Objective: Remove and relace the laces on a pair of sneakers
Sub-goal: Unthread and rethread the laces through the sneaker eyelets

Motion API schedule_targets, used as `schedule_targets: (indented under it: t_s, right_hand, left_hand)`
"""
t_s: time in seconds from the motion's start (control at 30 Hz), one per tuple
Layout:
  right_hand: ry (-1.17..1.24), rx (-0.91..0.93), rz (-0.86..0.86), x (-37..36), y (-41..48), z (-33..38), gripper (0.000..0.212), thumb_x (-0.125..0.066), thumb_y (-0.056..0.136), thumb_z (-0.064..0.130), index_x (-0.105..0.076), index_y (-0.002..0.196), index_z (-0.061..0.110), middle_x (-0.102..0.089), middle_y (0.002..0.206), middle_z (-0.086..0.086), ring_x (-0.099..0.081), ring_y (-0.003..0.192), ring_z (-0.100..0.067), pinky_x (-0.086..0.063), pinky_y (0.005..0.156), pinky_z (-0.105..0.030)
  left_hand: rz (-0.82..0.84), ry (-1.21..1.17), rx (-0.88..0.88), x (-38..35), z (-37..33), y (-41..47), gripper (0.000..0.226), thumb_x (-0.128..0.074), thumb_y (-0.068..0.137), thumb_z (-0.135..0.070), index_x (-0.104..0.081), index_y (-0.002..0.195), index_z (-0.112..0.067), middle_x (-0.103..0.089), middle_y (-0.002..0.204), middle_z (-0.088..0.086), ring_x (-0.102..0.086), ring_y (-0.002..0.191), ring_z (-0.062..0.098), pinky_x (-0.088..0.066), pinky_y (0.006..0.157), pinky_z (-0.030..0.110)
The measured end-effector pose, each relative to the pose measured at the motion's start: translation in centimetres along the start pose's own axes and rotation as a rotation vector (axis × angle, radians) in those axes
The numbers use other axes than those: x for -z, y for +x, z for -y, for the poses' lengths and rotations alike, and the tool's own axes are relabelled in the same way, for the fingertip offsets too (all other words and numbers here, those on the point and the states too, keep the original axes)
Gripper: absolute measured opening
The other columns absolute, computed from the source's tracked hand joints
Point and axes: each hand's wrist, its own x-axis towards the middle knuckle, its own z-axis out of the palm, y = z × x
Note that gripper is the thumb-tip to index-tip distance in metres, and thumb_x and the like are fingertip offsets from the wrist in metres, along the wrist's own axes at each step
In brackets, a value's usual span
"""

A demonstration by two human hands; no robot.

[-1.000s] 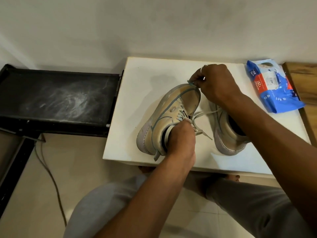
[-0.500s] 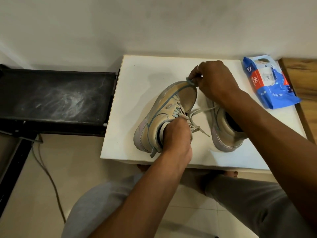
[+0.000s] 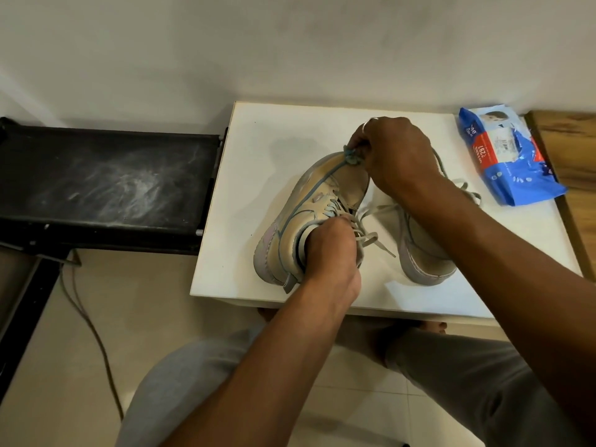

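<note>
Tilted sneaker sits mid-counter, rolled onto its side, toe pointing to about one o'clock and heel down at seven. My left hand is on it at the heel end. The fingers are curled tight over the collar, right at the top of the lacing. I can't tell whether they have the lace itself or just the tongue. My right hand is up at the toe, fingers closed in a pinch on a small teal bit at the very tip. There's a ring on one finger.

The pale lace spills loose from the upper eyelets. Its ends trail across the counter toward four o'clock, into the gap between the two shoes.

The second sneaker stands just beside the first at three o'clock, heel toward me. It is mostly hidden under my right forearm, and a bit of its own lace peeks out past my wrist.

The white counter carries both shoes. A blue wipes packet lies at its two o'clock corner, well apart from them, with a wooden surface just beyond.

Off at nine o'clock is a black platform, scuffed with white marks, its end right by the counter's edge. A cable runs across the tiled floor at about eight. My knees in grey trousers are down at six.
</note>
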Motion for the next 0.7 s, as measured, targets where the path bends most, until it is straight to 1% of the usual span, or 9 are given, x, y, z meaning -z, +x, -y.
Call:
schedule_targets:
  t_s: [0.07, 0.13, 0.23, 0.3, 0.4, 0.47, 0.53, 0.57, 0.7]
  right_hand:
    - [-0.028, -0.054, 0.011, 0.0, 0.1, -0.6, 0.023, -0.065, 0.086, 0.006, -0.076, 0.099, 0.021, -0.073, 0.1, -0.006, -0.066, 0.092, -0.028, -0.053, 0.076, -0.036]
    - [-0.01, -0.084, 0.027, -0.1, 0.2, -1.1, 0.021, -0.065, 0.085, 0.005, -0.076, 0.095, 0.021, -0.074, 0.096, -0.006, -0.066, 0.088, -0.027, -0.055, 0.076, -0.037]
    - [0.041, -0.164, 0.027, -0.4, 0.4, -1.2, 0.015, -0.068, 0.083, 0.01, -0.076, 0.091, 0.02, -0.073, 0.094, -0.007, -0.067, 0.085, -0.029, -0.058, 0.077, -0.042]
    - [0.033, -0.249, 0.064, -0.7, 0.5, -1.2, 0.012, -0.07, 0.081, 0.014, -0.074, 0.092, 0.016, -0.071, 0.093, -0.009, -0.067, 0.083, -0.031, -0.059, 0.077, -0.045]
    - [0.076, -0.297, 0.115, -0.8, 0.8, -1.7, 0.009, -0.07, 0.078, 0.012, -0.073, 0.086, 0.011, -0.071, 0.083, -0.01, -0.069, 0.076, -0.028, -0.061, 0.075, -0.044]
    - [0.125, -0.251, 0.085, -0.6, 0.8, -1.7, 0.009, -0.07, 0.081, 0.01, -0.076, 0.086, 0.013, -0.074, 0.083, -0.008, -0.069, 0.077, -0.025, -0.059, 0.075, -0.038]
    - [0.128, -0.124, 0.049, -0.5, 0.5, -1.0, 0.014, -0.067, 0.085, 0.008, -0.077, 0.091, 0.016, -0.075, 0.092, -0.005, -0.068, 0.084, -0.022, -0.053, 0.074, -0.03]
    - [0.111, -0.053, 0.037, -0.5, 0.4, -0.7, 0.017, -0.066, 0.086, 0.006, -0.076, 0.094, 0.017, -0.074, 0.096, -0.003, -0.068, 0.087, -0.022, -0.052, 0.074, -0.029]
    - [0.033, 0.102, 0.051, -0.7, 0.4, -0.3, 0.027, -0.059, 0.086, 0.003, -0.074, 0.1, 0.021, -0.071, 0.105, 0.0, -0.064, 0.098, -0.023, -0.054, 0.081, -0.039]
  left_hand:
    - [-0.031, -0.026, 0.019, -0.1, -0.1, -0.3, 0.028, -0.051, 0.094, -0.008, -0.051, 0.067, -0.014, -0.048, 0.065, -0.001, -0.044, 0.056, 0.012, -0.036, 0.053, 0.024]
    - [-0.05, -0.061, 0.043, -0.1, -0.3, -0.3, 0.03, -0.053, 0.091, -0.005, -0.053, 0.062, -0.011, -0.048, 0.059, 0.001, -0.042, 0.052, 0.014, -0.033, 0.05, 0.025]
    - [-0.056, -0.074, 0.056, -0.1, -0.5, -0.3, 0.03, -0.054, 0.09, -0.005, -0.057, 0.06, -0.011, -0.05, 0.059, 0.001, -0.045, 0.054, 0.015, -0.034, 0.052, 0.027]
    - [-0.063, -0.066, 0.046, -0.1, -0.5, -0.2, 0.029, -0.056, 0.088, -0.007, -0.058, 0.06, -0.013, -0.053, 0.06, 0.001, -0.048, 0.058, 0.017, -0.037, 0.054, 0.028]
    - [-0.076, -0.084, 0.047, -0.2, -0.5, 0.1, 0.026, -0.057, 0.087, -0.007, -0.061, 0.062, -0.014, -0.057, 0.067, 0.002, -0.052, 0.066, 0.019, -0.038, 0.054, 0.028]
    - [-0.066, -0.113, 0.07, -0.3, -0.6, 0.2, 0.024, -0.056, 0.087, -0.006, -0.061, 0.064, -0.014, -0.058, 0.073, 0.004, -0.053, 0.069, 0.019, -0.037, 0.051, 0.026]
    - [-0.05, -0.137, 0.087, -0.3, -0.6, 0.3, 0.024, -0.054, 0.087, -0.005, -0.062, 0.066, -0.014, -0.06, 0.078, 0.007, -0.053, 0.071, 0.02, -0.036, 0.048, 0.024]
    - [-0.045, -0.136, 0.089, -0.3, -0.6, 0.4, 0.023, -0.053, 0.087, -0.005, -0.062, 0.068, -0.014, -0.06, 0.08, 0.008, -0.054, 0.072, 0.02, -0.036, 0.047, 0.023]
    - [-0.042, -0.131, 0.092, -0.5, -0.5, 0.7, 0.022, -0.051, 0.09, -0.005, -0.061, 0.071, -0.012, -0.06, 0.084, 0.009, -0.054, 0.074, 0.02, -0.038, 0.049, 0.023]
